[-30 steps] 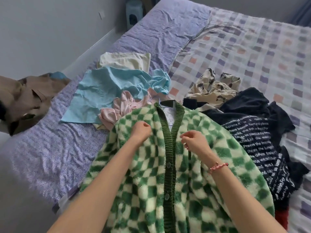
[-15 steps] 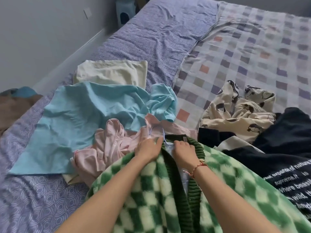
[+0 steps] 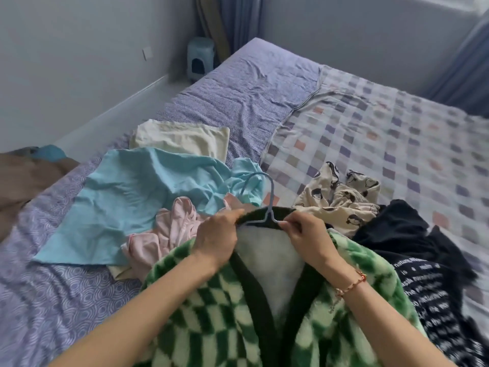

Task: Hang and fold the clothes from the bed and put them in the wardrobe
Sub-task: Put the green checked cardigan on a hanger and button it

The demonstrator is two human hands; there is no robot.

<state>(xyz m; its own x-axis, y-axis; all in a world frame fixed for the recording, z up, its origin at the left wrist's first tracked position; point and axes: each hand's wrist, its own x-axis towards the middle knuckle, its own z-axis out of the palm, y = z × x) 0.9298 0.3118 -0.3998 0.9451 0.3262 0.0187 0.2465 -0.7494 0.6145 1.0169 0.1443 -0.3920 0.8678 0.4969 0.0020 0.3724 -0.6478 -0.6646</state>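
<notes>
A fluffy green-and-white checked cardigan [image 3: 211,300] with a dark green band lies in front of me on the bed, its neck spread open over the white lining. A light blue hanger [image 3: 266,197] sits in the collar, hook pointing away from me. My left hand [image 3: 218,234] grips the collar on the left. My right hand [image 3: 307,234] pinches the hanger's right arm together with the collar edge. Beyond lie a pink garment [image 3: 172,229], a light blue one [image 3: 137,192], a cream one [image 3: 182,137], a cartoon-print one [image 3: 341,200] and a black printed one [image 3: 423,274].
The bed [image 3: 251,88] has a purple patterned sheet on the left and a checked cover [image 3: 397,133] on the right. A brown garment [image 3: 23,176] lies at the far left edge. A small blue stool [image 3: 199,59] stands by the wall near the curtains.
Both hands moved up from the cardigan's button band to its collar. The neck now gapes open and the hanger's hook stands clear above it. The view has tilted up.
</notes>
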